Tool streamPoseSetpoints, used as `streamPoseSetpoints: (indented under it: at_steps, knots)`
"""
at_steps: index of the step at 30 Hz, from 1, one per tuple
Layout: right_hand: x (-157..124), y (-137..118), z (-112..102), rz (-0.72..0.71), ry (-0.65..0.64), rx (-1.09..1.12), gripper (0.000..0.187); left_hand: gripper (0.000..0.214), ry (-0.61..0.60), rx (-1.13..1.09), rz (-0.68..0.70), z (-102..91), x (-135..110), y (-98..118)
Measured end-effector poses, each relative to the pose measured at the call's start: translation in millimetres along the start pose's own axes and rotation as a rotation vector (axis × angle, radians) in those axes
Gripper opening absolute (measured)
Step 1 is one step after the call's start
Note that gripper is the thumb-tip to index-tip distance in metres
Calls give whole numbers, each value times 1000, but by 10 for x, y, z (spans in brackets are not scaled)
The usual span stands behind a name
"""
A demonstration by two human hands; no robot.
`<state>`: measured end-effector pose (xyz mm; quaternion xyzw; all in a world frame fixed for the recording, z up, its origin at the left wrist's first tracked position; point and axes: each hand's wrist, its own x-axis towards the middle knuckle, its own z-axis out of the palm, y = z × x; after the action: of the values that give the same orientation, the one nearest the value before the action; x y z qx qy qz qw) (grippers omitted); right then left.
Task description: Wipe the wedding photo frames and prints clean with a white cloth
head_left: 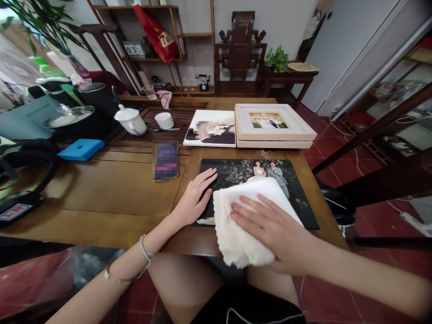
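Note:
A dark photo print (290, 180) of a couple lies flat at the near right of the wooden table (111, 189). My left hand (195, 198) rests flat on its left edge, fingers stretched out. A white cloth (236, 225) covers the near part of the print and hangs over the table's front edge. My right hand (273, 229) lies flat on top of the cloth, fingers spread and pressing it down.
Behind the print lie a canvas photo (211, 128) and a stacked white framed photo (273, 123). A phone (165, 161) sits left of the print. A teapot (130, 119), a cup (164, 120), a blue block (81, 149) and dark kettles stand farther left.

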<state>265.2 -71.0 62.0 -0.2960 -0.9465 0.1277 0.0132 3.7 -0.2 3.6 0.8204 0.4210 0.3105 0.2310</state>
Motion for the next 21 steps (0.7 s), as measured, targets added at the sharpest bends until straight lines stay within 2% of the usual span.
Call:
streamPoseSetpoints:
  at_steps: [3, 7, 10, 13, 16, 18, 21]
  knots:
    - [157, 364, -61, 56, 62, -8, 90, 44, -1, 8, -3, -7, -6, -1]
    - [357, 986, -146, 254, 248, -48, 71, 44, -5, 11, 12, -15, -11, -4]
    - [371, 1188, -166, 361, 313, -47, 62, 43, -7, 15, 20, -13, -10, -7]
    - [248, 988, -97, 311, 277, -90, 71, 43, -3, 14, 24, -7, -8, -10]
    - [61, 508, 23, 136, 161, -99, 91, 43, 3, 15, 19, -3, -5, -9]
    - [-40, 196, 84, 9, 85, -57, 97, 43, 1, 19, 15, -4, -1, -8]
    - [-86, -22, 95, -105, 10, 15, 98, 44, -5, 23, 18, -5, 3, -9]
